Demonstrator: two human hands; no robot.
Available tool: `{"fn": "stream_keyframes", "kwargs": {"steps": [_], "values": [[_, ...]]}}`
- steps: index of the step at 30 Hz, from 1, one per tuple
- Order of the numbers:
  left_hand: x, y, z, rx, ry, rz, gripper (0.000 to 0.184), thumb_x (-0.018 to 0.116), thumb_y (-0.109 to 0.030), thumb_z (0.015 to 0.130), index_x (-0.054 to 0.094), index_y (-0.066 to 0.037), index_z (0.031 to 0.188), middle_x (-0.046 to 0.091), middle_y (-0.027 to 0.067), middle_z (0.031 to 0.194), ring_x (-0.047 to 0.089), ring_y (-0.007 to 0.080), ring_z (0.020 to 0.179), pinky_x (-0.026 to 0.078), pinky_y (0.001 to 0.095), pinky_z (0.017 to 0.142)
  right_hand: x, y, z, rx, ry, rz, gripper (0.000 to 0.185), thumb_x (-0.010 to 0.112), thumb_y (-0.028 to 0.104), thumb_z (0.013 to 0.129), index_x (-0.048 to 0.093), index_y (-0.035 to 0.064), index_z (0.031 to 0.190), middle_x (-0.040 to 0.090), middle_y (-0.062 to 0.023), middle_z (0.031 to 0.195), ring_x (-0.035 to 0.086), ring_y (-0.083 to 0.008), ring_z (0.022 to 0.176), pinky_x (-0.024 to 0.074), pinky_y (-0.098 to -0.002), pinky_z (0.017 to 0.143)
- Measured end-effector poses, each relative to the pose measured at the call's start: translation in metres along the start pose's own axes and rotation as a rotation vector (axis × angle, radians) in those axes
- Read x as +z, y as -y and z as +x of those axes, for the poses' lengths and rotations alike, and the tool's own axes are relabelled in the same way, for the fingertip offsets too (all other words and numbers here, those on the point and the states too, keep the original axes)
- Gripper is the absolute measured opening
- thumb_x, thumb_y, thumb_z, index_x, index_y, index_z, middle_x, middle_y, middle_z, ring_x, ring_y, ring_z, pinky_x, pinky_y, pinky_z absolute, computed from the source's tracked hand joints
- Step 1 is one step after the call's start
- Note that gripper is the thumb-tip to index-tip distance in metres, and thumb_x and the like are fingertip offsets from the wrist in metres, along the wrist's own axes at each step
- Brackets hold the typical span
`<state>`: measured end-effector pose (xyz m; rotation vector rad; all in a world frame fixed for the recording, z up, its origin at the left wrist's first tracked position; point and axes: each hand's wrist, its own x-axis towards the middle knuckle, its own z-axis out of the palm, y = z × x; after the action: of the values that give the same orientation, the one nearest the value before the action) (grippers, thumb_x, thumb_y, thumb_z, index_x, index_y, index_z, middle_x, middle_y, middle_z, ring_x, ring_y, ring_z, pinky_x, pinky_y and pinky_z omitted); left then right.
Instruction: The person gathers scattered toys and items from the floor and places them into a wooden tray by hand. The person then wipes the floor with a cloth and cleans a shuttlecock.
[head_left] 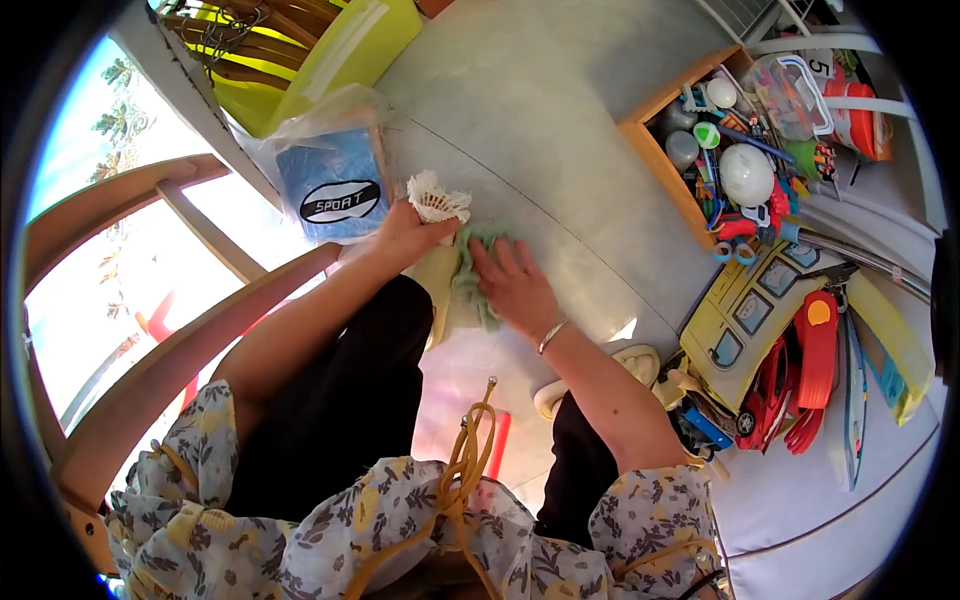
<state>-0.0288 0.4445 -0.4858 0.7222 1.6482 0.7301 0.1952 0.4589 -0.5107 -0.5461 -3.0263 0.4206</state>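
Note:
My left hand [402, 238] is closed around a white lacy cloth [438, 198], which bunches up above my fingers. A cream-coloured piece [436, 285] hangs down below that hand; I cannot tell whether it belongs to the lace. Right beside it, my right hand [517, 287] has its fingers on a crumpled pale green cloth [466, 278], with the thumb side hidden in part by the folds. Just past my left hand, a blue packet marked SPORT [330, 185] lies in clear plastic.
A yellow-green bin [370, 45] with wooden hangers stands at the upper left. A wooden box [655, 165] of small toys is on the right, near a yellow toy bus [745, 310] and a red toy car [768, 395]. A wooden chair [190, 330] flanks my left arm.

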Motion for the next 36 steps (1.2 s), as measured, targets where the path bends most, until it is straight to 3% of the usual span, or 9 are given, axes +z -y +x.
{"fn": "stream_keyframes", "kwargs": {"steps": [4,8,13,20,22,25,29,34,36], "values": [[0.002,-0.003,0.0,0.07,-0.002,0.031,0.026,0.07,-0.012,0.081,0.067,0.0,0.104,0.07,0.007,0.093,0.065,0.0141,0.083,0.051,0.0305,0.074,-0.017,-0.031,0.029,0.074,0.028,-0.193,0.044,0.058,0.027,0.086,0.059,0.0068,0.126,0.041,-0.0056,0.144,0.039,-0.0288,0.127,0.0322,-0.0414,0.107],[0.0,-0.003,0.001,0.058,0.012,0.049,0.027,0.07,-0.013,0.081,0.067,-0.001,0.104,0.071,0.0071,0.093,0.065,0.0142,0.083,0.051,0.0309,0.074,-0.013,-0.054,0.025,0.209,0.114,-0.05,0.05,0.058,0.023,0.086,0.052,0.0042,0.131,0.04,-0.0114,0.144,0.038,-0.0278,0.127,0.0343,-0.037,0.106],[0.003,0.002,0.003,-0.019,-0.028,0.114,0.028,0.071,-0.017,0.079,0.067,-0.001,0.102,0.071,0.0082,0.092,0.066,0.0171,0.083,0.051,0.0326,0.074,-0.017,-0.07,0.006,0.232,0.004,-0.097,0.035,0.057,0.014,0.08,0.061,0.0038,0.113,0.053,-0.0146,0.123,0.049,-0.0252,0.11,0.0509,-0.0318,0.082],[0.002,0.006,0.005,0.037,-0.033,0.258,0.028,0.071,-0.019,0.078,0.068,-0.001,0.099,0.072,0.0102,0.092,0.068,0.0211,0.083,0.052,0.0336,0.073,-0.011,-0.102,0.021,0.421,0.119,0.072,0.023,0.059,0.007,0.078,0.058,0.0035,0.101,0.06,-0.0133,0.108,0.059,-0.0287,0.096,0.0539,-0.0398,0.066],[0.004,0.007,0.004,0.021,-0.044,0.181,0.028,0.071,-0.02,0.078,0.068,-0.001,0.099,0.072,0.0109,0.091,0.069,0.0221,0.083,0.052,0.0338,0.073,-0.01,-0.114,0.024,0.711,-0.184,0.461,0.033,0.056,-0.001,0.079,0.055,0.004,0.111,0.062,-0.0162,0.105,0.063,-0.0337,0.092,0.0525,-0.0433,0.071],[-0.001,0.01,0.006,0.018,-0.001,0.225,0.029,0.071,-0.02,0.078,0.068,-0.001,0.099,0.071,0.0119,0.091,0.069,0.0233,0.084,0.052,0.0338,0.074,-0.028,-0.124,0.024,0.829,-0.501,0.84,0.035,0.053,-0.005,0.08,0.055,0.0071,0.113,0.063,-0.0184,0.1,0.064,-0.038,0.086,0.0501,-0.0476,0.074],[0.001,0.01,0.006,-0.007,0.0,0.202,0.029,0.071,-0.021,0.078,0.068,-0.001,0.099,0.071,0.0123,0.091,0.069,0.0245,0.085,0.052,0.0341,0.075,-0.014,-0.138,0.031,0.788,-0.583,0.701,0.038,0.054,-0.006,0.08,0.056,0.0115,0.114,0.062,-0.0158,0.103,0.064,-0.0361,0.088,0.0501,-0.0468,0.074],[0.002,0.007,0.006,-0.003,-0.042,0.308,0.029,0.071,-0.021,0.078,0.068,-0.002,0.099,0.071,0.0106,0.09,0.068,0.0218,0.084,0.052,0.0344,0.074,-0.002,-0.1,0.05,0.7,-0.304,0.098,0.029,0.057,0.004,0.081,0.06,0.01,0.109,0.055,-0.0123,0.114,0.056,-0.0311,0.095,0.052,-0.0383,0.074],[0.002,0.008,0.006,0.0,-0.036,0.3,0.028,0.071,-0.021,0.078,0.068,-0.002,0.099,0.071,0.0099,0.089,0.067,0.0198,0.083,0.052,0.0342,0.074,-0.01,-0.077,0.056,0.65,-0.18,0.108,0.022,0.058,0.011,0.081,0.061,0.0074,0.103,0.054,-0.0119,0.116,0.052,-0.0297,0.094,0.0523,-0.0358,0.075]]}}
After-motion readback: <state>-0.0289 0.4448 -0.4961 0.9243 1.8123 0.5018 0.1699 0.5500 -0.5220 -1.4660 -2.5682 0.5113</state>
